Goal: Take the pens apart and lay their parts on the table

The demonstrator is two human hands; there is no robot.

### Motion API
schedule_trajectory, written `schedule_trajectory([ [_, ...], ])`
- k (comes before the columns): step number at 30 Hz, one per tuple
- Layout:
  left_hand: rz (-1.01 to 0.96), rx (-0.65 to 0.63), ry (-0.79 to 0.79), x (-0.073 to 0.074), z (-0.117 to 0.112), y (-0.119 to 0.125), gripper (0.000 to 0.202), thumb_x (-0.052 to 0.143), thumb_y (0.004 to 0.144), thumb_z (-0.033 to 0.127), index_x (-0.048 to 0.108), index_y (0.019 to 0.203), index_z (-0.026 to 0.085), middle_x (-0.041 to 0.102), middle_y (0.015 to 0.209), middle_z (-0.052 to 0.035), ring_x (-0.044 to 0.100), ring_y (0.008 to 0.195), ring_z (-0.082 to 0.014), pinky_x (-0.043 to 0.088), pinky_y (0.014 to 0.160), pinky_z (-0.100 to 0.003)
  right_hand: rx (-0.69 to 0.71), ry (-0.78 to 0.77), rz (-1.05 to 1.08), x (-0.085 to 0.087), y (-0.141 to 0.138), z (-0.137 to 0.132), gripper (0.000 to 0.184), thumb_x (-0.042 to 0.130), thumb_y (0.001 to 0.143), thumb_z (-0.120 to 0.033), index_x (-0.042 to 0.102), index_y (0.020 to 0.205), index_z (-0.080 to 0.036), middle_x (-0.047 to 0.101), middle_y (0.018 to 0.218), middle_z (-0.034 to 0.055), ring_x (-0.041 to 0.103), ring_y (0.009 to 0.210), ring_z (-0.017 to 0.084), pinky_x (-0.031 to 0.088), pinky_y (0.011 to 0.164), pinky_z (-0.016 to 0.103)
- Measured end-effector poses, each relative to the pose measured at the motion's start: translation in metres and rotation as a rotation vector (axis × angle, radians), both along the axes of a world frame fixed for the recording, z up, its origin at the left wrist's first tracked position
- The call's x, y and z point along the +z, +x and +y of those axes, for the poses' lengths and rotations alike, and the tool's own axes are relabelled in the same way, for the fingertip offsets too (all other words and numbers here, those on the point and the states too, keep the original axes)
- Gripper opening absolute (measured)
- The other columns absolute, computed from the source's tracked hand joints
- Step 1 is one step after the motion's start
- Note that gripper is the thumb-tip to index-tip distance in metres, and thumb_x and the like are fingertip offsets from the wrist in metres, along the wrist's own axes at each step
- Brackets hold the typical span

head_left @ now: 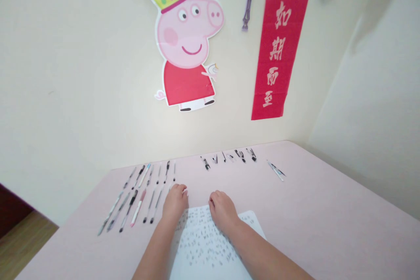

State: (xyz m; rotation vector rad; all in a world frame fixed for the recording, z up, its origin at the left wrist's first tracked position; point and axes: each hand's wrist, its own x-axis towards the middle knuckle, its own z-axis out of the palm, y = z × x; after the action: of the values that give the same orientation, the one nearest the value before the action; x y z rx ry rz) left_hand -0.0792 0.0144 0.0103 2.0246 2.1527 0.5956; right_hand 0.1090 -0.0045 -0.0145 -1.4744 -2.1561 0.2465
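Observation:
Two rows of pens are spread on the left half of the tabletop, among them a pink pen [138, 208] and a black-capped pen [128, 211]. My left hand [175, 201] rests beside the right end of these rows, its fingers curled in and nothing visible in them. Across a small gap, my right hand [223, 211] lies with fingers folded, also with nothing visible in it. Between and below both hands is a white sheet [203, 238] covered in small dark marks, too blurred to read. My forearms cover parts of its sides.
Along the back edge lie several small dark tools, including a compass-like one [205, 163]. A white-and-black pair of compasses [276, 170] lies farther right on the pale pink table [328, 210]. A pig cutout [188, 83] and a red banner [278, 65] hang on the wall.

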Motion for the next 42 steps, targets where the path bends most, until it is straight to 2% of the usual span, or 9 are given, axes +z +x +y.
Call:
schedule_trajectory([
  [8,0.329,0.225,0.147,-0.005,-0.006,-0.014,0.028,0.036,0.084,0.016,0.057,0.102,0.013,0.056,0.095,-0.0101,0.053,0.089,-0.0221,0.038,0.077,-0.031,0.004,-0.013,0.082,0.001,0.002,0.002,0.014,0.044,0.082,-0.013,0.055,0.078,-0.019,0.058,0.080,0.0035,0.051,0.079,0.016,0.036,0.072,0.026],
  [13,0.397,0.345,0.098,-0.008,-0.007,-0.014,0.032,0.033,0.082,0.010,0.050,0.109,0.010,0.056,0.093,-0.0123,0.054,0.086,-0.0226,0.038,0.074,-0.031,0.009,-0.021,0.125,0.003,0.004,0.003,0.014,0.043,0.081,-0.011,0.055,0.077,-0.019,0.058,0.079,0.0032,0.051,0.078,0.016,0.036,0.072,0.026],
  [20,0.348,0.339,-0.023,-0.007,-0.007,-0.014,0.031,0.027,0.083,0.007,0.048,0.106,0.010,0.055,0.093,-0.0135,0.057,0.083,-0.0214,0.039,0.068,-0.029,0.011,-0.026,0.163,0.004,0.005,0.004,0.016,0.042,0.081,-0.010,0.055,0.077,-0.019,0.058,0.079,0.0036,0.051,0.079,0.017,0.037,0.074,0.027],
  [24,0.349,0.339,-0.007,-0.003,-0.008,-0.013,0.031,0.027,0.082,0.003,0.049,0.104,0.010,0.056,0.091,-0.0137,0.057,0.083,-0.0221,0.040,0.068,-0.030,0.019,-0.020,0.182,0.004,0.005,0.004,0.016,0.043,0.080,-0.010,0.056,0.078,-0.019,0.058,0.080,0.0035,0.051,0.080,0.017,0.038,0.074,0.027],
  [28,0.360,0.250,0.135,0.002,-0.007,-0.006,0.037,0.029,0.080,0.002,0.047,0.111,0.011,0.054,0.098,-0.0110,0.054,0.089,-0.0197,0.042,0.078,-0.030,0.026,-0.002,0.212,0.006,0.006,0.004,0.017,0.043,0.079,-0.009,0.057,0.080,-0.018,0.059,0.082,0.0043,0.051,0.082,0.018,0.038,0.076,0.028],
  [32,0.240,0.004,0.213,0.002,-0.004,0.005,0.039,0.031,0.078,0.002,0.048,0.111,0.014,0.051,0.101,-0.0087,0.052,0.093,-0.0190,0.042,0.082,-0.030,0.046,0.028,0.280,0.007,0.007,0.006,0.018,0.042,0.079,-0.009,0.057,0.084,-0.018,0.059,0.084,0.0053,0.051,0.085,0.018,0.040,0.079,0.030],
  [35,0.127,-0.169,0.228,-0.003,-0.004,0.015,0.042,0.032,0.076,0.000,0.048,0.110,0.018,0.050,0.103,-0.0061,0.052,0.095,-0.0173,0.043,0.085,-0.029,0.060,0.052,0.361,0.004,0.008,0.008,0.020,0.043,0.080,-0.010,0.057,0.092,-0.017,0.059,0.088,0.0056,0.052,0.087,0.018,0.041,0.081,0.031],
  [38,0.081,-0.282,0.221,-0.007,-0.005,0.024,0.039,0.035,0.076,0.001,0.049,0.108,0.020,0.051,0.106,-0.0049,0.051,0.098,-0.0161,0.043,0.087,-0.028,0.041,0.055,0.457,-0.004,0.009,0.014,0.025,0.044,0.080,-0.013,0.055,0.102,-0.017,0.060,0.090,0.0062,0.053,0.087,0.018,0.042,0.082,0.032],
  [42,-0.035,-0.431,0.200,-0.011,-0.008,0.033,0.035,0.037,0.078,0.004,0.050,0.105,0.020,0.053,0.106,-0.0060,0.050,0.098,-0.0172,0.043,0.087,-0.032,0.008,0.010,0.551,-0.013,0.011,0.020,0.028,0.046,0.082,-0.019,0.054,0.109,-0.017,0.061,0.091,0.0061,0.056,0.087,0.018,0.043,0.083,0.033],
])
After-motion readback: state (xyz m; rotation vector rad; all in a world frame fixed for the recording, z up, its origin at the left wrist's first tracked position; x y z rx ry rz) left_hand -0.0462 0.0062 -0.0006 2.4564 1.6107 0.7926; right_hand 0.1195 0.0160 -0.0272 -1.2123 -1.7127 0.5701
